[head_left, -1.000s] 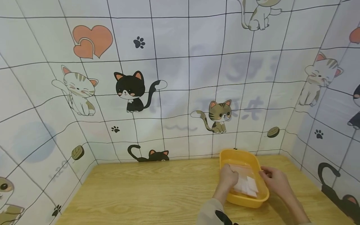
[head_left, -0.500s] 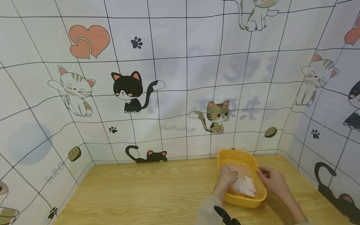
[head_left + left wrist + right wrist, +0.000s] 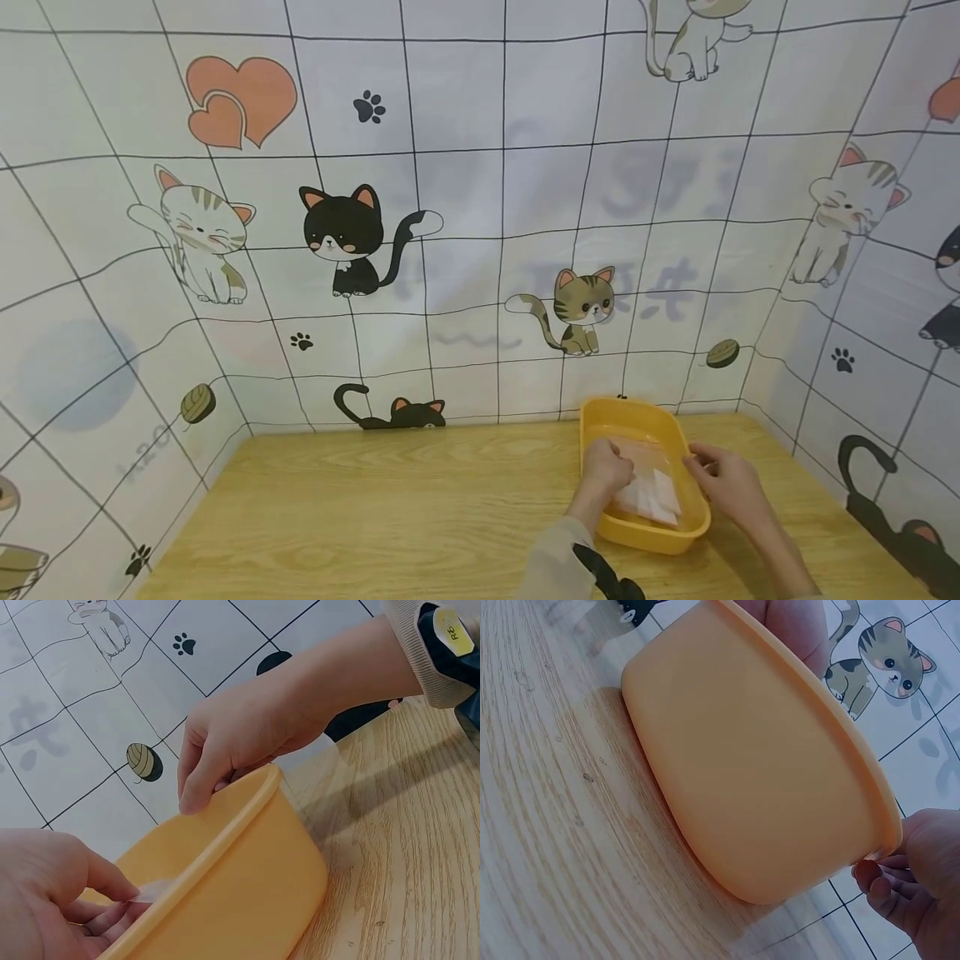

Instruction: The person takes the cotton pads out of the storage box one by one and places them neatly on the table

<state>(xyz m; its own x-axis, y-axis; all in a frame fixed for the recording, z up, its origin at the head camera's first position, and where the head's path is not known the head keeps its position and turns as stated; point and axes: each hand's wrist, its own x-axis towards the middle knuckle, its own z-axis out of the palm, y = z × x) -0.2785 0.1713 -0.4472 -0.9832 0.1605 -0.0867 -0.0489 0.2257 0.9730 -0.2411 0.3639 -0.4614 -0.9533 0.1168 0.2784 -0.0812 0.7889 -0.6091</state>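
A yellow plastic basin (image 3: 637,414) with rounded corners stands on the wooden table. Inside it lies a clear plastic bag (image 3: 647,454) with a reddish line along its far edge; several white rectangular pieces (image 3: 663,498) show at its near part. My left hand (image 3: 609,468) reaches over the basin's left rim and pinches the bag. In the left wrist view, a bit of the film (image 3: 151,891) shows at the left hand's (image 3: 52,892) thumb tip. My right hand (image 3: 726,482) grips the right rim, thumb on the inner side in the left wrist view, fingers (image 3: 885,894) outside.
The wooden table (image 3: 405,508) extends to the left of the basin. White cloth walls (image 3: 465,192) printed with cats and grid lines stand behind it and on both sides; the basin's far end is close to the back wall.
The head view shifts slightly. Both hands keep their places at the basin and on the bag, and the basin stays where it was.
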